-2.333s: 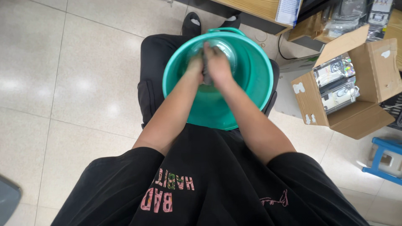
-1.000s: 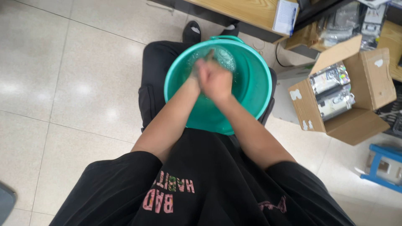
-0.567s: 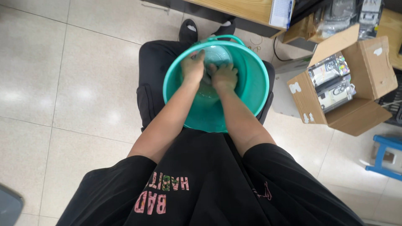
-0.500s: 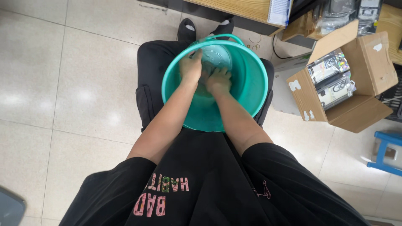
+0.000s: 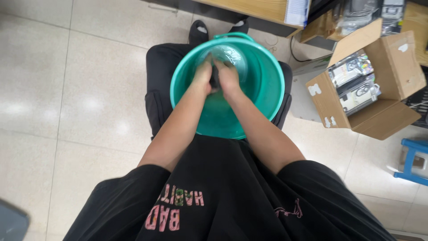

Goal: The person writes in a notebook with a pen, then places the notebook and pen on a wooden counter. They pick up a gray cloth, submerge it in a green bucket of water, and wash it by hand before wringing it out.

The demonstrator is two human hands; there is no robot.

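Your left hand (image 5: 203, 76) and right hand (image 5: 228, 79) are pressed together, clamped on a dark cloth (image 5: 215, 76) held low inside the green bucket (image 5: 267, 89) between your knees, so water stays in

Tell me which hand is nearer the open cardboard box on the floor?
Right. The right hand is in the teal bucket, on the side toward the cardboard box; the left hand presses against it on the far side, with something dark between them.

Both bare forearms reach forward and down, converging. The left hand (image 5: 203, 75) and right hand (image 5: 229, 79) press close together, fingers curled, knuckles up.
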